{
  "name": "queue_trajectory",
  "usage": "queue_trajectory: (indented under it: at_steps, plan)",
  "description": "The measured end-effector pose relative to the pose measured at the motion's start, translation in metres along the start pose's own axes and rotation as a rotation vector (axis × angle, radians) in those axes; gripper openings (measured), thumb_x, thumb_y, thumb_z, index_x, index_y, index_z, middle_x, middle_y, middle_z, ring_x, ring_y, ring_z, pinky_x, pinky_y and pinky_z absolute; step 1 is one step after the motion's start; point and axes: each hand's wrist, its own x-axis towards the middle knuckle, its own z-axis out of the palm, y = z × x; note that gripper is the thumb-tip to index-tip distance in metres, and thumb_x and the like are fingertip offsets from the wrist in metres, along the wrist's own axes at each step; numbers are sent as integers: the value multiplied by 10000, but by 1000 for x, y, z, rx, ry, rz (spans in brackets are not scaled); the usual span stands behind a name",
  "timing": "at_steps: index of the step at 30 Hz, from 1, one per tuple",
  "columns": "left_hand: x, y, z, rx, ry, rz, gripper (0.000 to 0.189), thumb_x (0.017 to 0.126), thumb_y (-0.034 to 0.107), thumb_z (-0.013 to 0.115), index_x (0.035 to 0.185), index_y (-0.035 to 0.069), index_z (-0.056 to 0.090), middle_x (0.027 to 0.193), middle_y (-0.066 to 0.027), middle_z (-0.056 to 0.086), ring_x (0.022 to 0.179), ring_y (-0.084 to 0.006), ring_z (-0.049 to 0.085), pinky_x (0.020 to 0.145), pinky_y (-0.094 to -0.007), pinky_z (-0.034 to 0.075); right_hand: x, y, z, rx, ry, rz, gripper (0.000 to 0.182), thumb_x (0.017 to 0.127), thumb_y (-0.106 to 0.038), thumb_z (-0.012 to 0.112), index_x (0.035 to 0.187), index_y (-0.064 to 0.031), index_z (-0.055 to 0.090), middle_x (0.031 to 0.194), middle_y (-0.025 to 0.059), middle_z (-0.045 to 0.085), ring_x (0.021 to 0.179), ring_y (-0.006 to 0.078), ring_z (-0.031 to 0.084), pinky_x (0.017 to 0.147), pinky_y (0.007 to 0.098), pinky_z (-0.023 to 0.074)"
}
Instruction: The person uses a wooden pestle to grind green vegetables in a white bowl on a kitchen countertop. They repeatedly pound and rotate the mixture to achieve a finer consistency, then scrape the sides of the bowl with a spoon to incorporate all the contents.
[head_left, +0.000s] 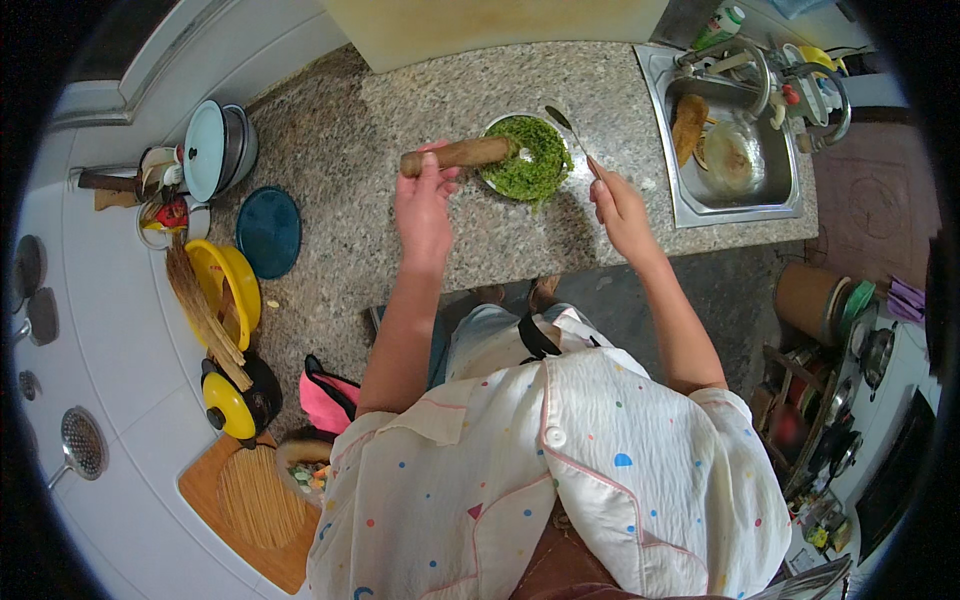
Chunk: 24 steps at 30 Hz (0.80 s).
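My left hand (427, 180) grips a thick wooden pestle (465, 153) near its left end. The pestle lies level across the left rim of a round metal bowl (508, 196), its other end over the chopped or mashed greens (536, 176) in it. In my right hand (619, 206) is the thin handle of a metal spoon (559, 117), its head raised at the bowl's upper right edge. Greens cling around the bowl's rim, and a little metal shows at the middle of the bowl.
A steel sink (731, 202) with a brown sponge-like pad (689, 124) is set in the granite counter (345, 180) at right. Leftward stand a blue-green lid (268, 232), yellow basin (247, 289) with a straw brush, lidded pots (204, 150) and a black pot with yellow lid (229, 405).
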Motion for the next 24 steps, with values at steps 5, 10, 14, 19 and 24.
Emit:
queue_trajectory:
  at_steps: [5,10,14,19,24]
  plan:
    - [2,-18,-31,-523,282,-328,343,967,281,570,1173,11,525,1108,-103,585,1033,-229,575,924,-387,505,-16,1,2,-17,-29,33,384,988,-155,439,1350,-46,505,835,133,556,779,265,563,746,361,450]
    - [-5,-36,-42,-730,290,-413,429,953,325,572,1152,-47,494,1162,-181,546,1138,-335,533,1031,-437,475,-22,-3,-2,-169,-14,-75,332,983,-150,459,1279,-53,572,809,164,547,756,306,555,731,372,449]
    - [-8,-50,-49,-937,223,-480,441,974,315,532,1191,-63,464,1212,-202,502,1172,-343,503,1008,-402,508,-37,-4,-5,-121,-76,-43,283,977,-139,464,1183,-47,636,801,170,562,744,326,556,709,384,448]
    - [0,-59,-42,-1050,117,-594,486,1000,315,480,1258,-92,419,1284,-237,456,1228,-370,469,1010,-408,507,-60,-6,-2,-131,-209,-72,257,955,-113,488,1142,-44,650,833,168,587,773,342,572,711,397,456]
    - [4,-64,-30,-1060,44,-635,518,1001,329,475,1282,-99,397,1317,-287,422,1232,-388,475,1006,-413,507,-61,8,-1,-199,-259,-156,234,937,-96,514,1127,-35,636,839,177,570,807,365,575,732,436,463]
